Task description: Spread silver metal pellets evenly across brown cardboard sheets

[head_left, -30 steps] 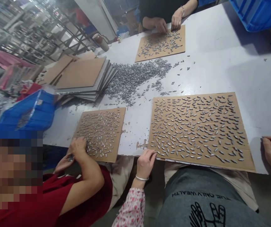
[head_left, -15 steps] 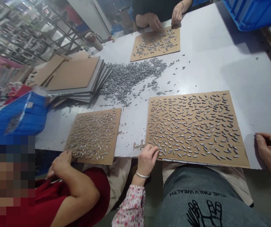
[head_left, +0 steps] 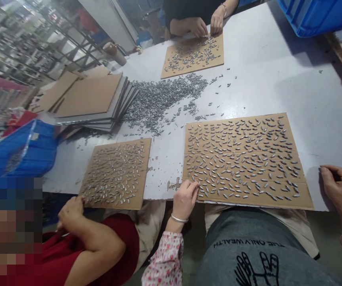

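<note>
Head view: I see the left hand (head_left: 184,200) at the near left corner of a large, flat, brown cardboard sheet (head_left: 304,202). Thumb and forefinger are narrowed to a pinch over the sheet's left edge, right beside some small, silver-grey, spindle-shaped metal pieces (head_left: 237,195); I can't tell whether one is between the fingertips. A thin silver bangle (head_left: 179,219) circles that wrist above a pink-and-white patterned sleeve (head_left: 165,254).

The right hand (head_left: 339,190) is by the near edge of the white tabletop (head_left: 254,87), right of the sheet and apart from it. Its fingers are curled, the thumb close to them; I can't make out anything in the grasp.

The pieces are spread singly over nearly the whole sheet, lying at varied angles. Farther left, I have a loose grey heap (head_left: 156,101) of similar pieces, next to a stack of brown cardboard panels (head_left: 93,93). At near left, a co-worker's hand (head_left: 72,210) is at the corner of a smaller brown board (head_left: 136,203) covered with pieces. On the far side, another person's two hands (head_left: 199,28) work over a third brown board (head_left: 171,73).
</note>
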Demonstrator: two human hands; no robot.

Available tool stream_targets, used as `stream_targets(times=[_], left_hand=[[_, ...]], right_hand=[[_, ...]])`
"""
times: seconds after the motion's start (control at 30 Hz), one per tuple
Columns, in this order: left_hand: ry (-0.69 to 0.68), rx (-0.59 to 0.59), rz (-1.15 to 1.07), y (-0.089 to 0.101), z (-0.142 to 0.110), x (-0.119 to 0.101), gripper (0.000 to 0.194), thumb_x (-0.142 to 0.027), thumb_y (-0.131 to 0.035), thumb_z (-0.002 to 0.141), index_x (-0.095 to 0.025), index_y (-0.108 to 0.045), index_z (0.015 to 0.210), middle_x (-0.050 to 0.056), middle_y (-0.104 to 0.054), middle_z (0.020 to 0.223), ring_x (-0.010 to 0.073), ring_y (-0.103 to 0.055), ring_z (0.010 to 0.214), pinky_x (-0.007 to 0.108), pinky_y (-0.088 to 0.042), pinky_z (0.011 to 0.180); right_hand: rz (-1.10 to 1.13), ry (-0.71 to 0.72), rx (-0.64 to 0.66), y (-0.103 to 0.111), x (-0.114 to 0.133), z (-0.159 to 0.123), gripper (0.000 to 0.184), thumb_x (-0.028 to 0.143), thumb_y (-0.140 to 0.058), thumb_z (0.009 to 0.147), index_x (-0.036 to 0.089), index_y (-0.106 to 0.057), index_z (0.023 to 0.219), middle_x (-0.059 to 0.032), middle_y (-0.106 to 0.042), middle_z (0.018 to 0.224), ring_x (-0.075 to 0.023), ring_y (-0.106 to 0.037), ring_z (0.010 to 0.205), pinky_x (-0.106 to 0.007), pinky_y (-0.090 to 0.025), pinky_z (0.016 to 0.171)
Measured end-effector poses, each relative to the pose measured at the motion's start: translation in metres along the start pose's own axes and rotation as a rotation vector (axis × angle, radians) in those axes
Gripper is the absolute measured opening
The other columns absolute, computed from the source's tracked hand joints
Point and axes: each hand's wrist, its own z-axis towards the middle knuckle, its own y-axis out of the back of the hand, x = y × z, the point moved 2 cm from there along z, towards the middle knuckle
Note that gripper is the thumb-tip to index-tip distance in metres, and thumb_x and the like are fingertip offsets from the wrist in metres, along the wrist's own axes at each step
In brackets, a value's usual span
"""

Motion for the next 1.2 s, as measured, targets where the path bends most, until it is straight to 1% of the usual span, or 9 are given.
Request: stream_targets(times=[0.1,0.23,0.4,0.5,0.57,0.7,0.9,1.07,1.2], left_hand=[[-0.01,0.004,0.02,-0.001,0.004,0.002,0.021,-0.024,-0.044,0.092,-0.023,-0.061,0.104,0.004,-0.059,0.089,0.0152,-0.058,0.083,0.027,-0.046,0.075],[-0.003,0.004,0.01,-0.002,0.006,0.004,0.018,-0.024,-0.044,0.092,-0.022,-0.06,0.101,0.004,-0.059,0.091,0.0157,-0.058,0.085,0.028,-0.046,0.077],[0.042,0.005,-0.019,-0.001,0.003,0.009,0.017,-0.026,-0.044,0.092,-0.022,-0.061,0.094,0.004,-0.059,0.09,0.0155,-0.058,0.083,0.027,-0.046,0.075],[0.076,-0.015,-0.052,0.002,0.003,0.011,0.018,-0.027,-0.044,0.092,-0.022,-0.061,0.095,0.004,-0.06,0.092,0.0149,-0.059,0.084,0.026,-0.046,0.075],[0.089,-0.029,-0.031,0.005,0.006,0.011,0.019,-0.027,-0.044,0.092,-0.022,-0.062,0.096,0.004,-0.06,0.092,0.0147,-0.059,0.083,0.026,-0.045,0.073],[0.076,-0.014,0.04,0.009,0.016,0.009,0.02,-0.027,-0.045,0.092,-0.023,-0.064,0.098,0.003,-0.06,0.09,0.0148,-0.058,0.081,0.026,-0.044,0.07],[0.046,0.046,0.091,0.007,0.023,0.009,0.019,-0.026,-0.045,0.091,-0.021,-0.064,0.091,0.004,-0.059,0.087,0.0147,-0.056,0.081,0.025,-0.043,0.07],[0.097,0.014,0.084,0.008,0.021,0.005,0.015,-0.025,-0.047,0.09,-0.021,-0.061,0.091,0.003,-0.06,0.088,0.0157,-0.057,0.082,0.026,-0.041,0.069],[0.096,0.002,0.067,0.009,0.02,-0.002,0.018,-0.029,-0.047,0.09,-0.021,-0.062,0.085,0.002,-0.059,0.082,0.014,-0.056,0.075,0.025,-0.04,0.066]], right_hand=[[-0.006,-0.006,0.01,0.0,-0.001,0.0,0.041,0.046,-0.045,0.082,0.015,-0.072,0.085,-0.0095,-0.072,0.08,-0.0245,-0.067,0.077,-0.032,-0.048,0.068],[-0.012,-0.009,0.015,0.0,0.0,0.0,0.043,0.047,-0.044,0.082,0.015,-0.072,0.085,-0.0099,-0.072,0.08,-0.0246,-0.066,0.077,-0.032,-0.048,0.068],[-0.001,-0.016,0.004,0.001,0.003,0.001,0.043,0.048,-0.044,0.081,0.015,-0.072,0.084,-0.0098,-0.072,0.078,-0.0244,-0.066,0.075,-0.032,-0.048,0.068],[-0.005,-0.027,0.006,0.0,0.003,0.001,0.043,0.049,-0.043,0.08,0.016,-0.071,0.082,-0.0087,-0.071,0.077,-0.0247,-0.066,0.075,-0.032,-0.048,0.067],[-0.009,-0.033,0.011,0.0,0.002,0.001,0.042,0.049,-0.043,0.08,0.017,-0.071,0.082,-0.0082,-0.071,0.077,-0.0249,-0.066,0.076,-0.032,-0.047,0.067],[0.008,-0.035,0.016,0.0,0.0,0.0,0.04,0.047,-0.045,0.081,0.018,-0.07,0.084,-0.0085,-0.071,0.079,-0.0248,-0.066,0.078,-0.033,-0.048,0.069],[0.007,-0.027,0.012,0.0,0.0,-0.001,0.039,0.047,-0.045,0.082,0.018,-0.07,0.084,-0.0085,-0.071,0.079,-0.0254,-0.066,0.076,-0.033,-0.048,0.067],[-0.003,-0.01,0.001,0.002,0.004,0.0,0.042,0.047,-0.044,0.083,0.016,-0.071,0.085,-0.0103,-0.071,0.08,-0.0255,-0.066,0.076,-0.032,-0.048,0.067],[0.007,-0.003,-0.005,0.002,0.003,0.0,0.042,0.047,-0.045,0.083,0.014,-0.071,0.085,-0.011,-0.071,0.08,-0.0255,-0.067,0.076,-0.032,-0.048,0.068]])
